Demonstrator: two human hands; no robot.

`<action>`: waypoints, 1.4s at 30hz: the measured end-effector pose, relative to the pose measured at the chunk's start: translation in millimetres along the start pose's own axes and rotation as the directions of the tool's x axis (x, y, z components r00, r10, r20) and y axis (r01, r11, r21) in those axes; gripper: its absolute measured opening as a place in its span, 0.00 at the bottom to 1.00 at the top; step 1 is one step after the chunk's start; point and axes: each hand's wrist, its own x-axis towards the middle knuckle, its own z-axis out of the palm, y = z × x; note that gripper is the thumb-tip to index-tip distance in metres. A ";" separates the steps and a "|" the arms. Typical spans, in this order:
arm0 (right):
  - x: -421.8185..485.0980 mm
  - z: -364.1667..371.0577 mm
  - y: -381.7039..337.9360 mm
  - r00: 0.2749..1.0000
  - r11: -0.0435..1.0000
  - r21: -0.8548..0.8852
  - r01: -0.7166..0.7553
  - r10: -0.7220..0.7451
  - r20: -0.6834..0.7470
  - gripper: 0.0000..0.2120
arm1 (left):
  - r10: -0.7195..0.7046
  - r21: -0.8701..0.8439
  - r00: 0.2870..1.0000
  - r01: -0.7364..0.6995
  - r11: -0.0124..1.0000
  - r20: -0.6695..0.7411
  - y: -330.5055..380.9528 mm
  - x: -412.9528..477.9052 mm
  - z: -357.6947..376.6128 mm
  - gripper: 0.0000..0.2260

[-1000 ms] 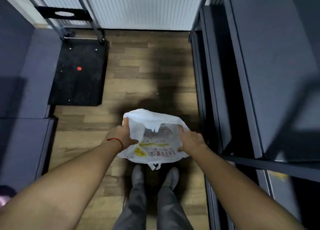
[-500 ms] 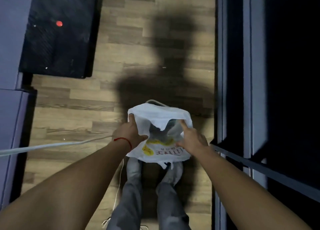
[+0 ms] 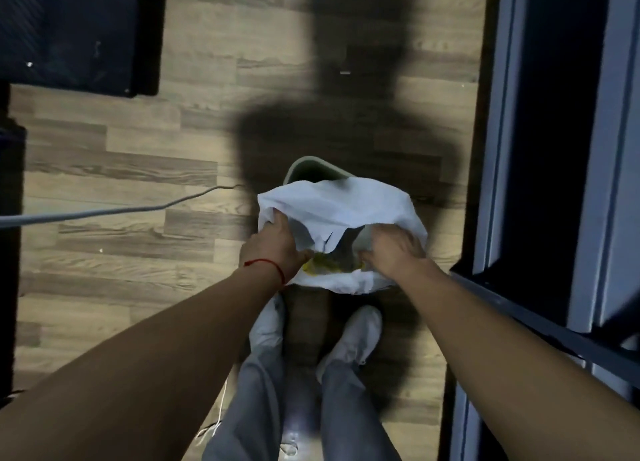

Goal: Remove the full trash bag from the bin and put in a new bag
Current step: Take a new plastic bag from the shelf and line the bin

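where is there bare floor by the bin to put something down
Bare wood floor lies left of the bin, nearer than the grey cable, and beyond the bin toward the black platform. Crowded at the bin: left hand and right hand grip the white bag, shoes behind, metal frame close right.

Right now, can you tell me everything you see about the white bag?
The white bag looks like thin, crinkly plastic with yellow print on its near side. Its mouth is spread open over the grey-green bin, whose far rim peeks out behind. The left hand grips its left edge, the right hand its right edge. It is just ahead of the person's shoes.
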 end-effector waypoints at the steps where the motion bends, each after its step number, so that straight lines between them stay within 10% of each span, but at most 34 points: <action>1: 7.8 5.0 -1.6 1.000 1.000 0.004 -0.003 0.003 0.004 0.21 | 0.030 -0.010 1.000 -0.030 1.000 0.002 2.5 6.3 7.9 0.42; 10: 58.5 34.9 -24.3 0.999 0.999 0.010 -0.033 0.033 0.019 0.24 | 0.020 0.100 0.999 -0.017 0.995 -0.038 -9.4 40.4 35.8 0.54; 33: 173.7 109.5 -47.6 0.964 0.984 0.044 -0.170 0.157 0.215 0.29 | 0.294 0.333 0.950 -0.243 0.911 -0.109 -35.5 64.5 18.2 0.40; 42: 70.6 45.9 -47.3 0.995 0.992 0.121 -0.034 0.044 -0.086 0.17 | 0.222 0.233 0.971 -0.197 0.952 -0.089 -17.6 39.5 -6.9 0.42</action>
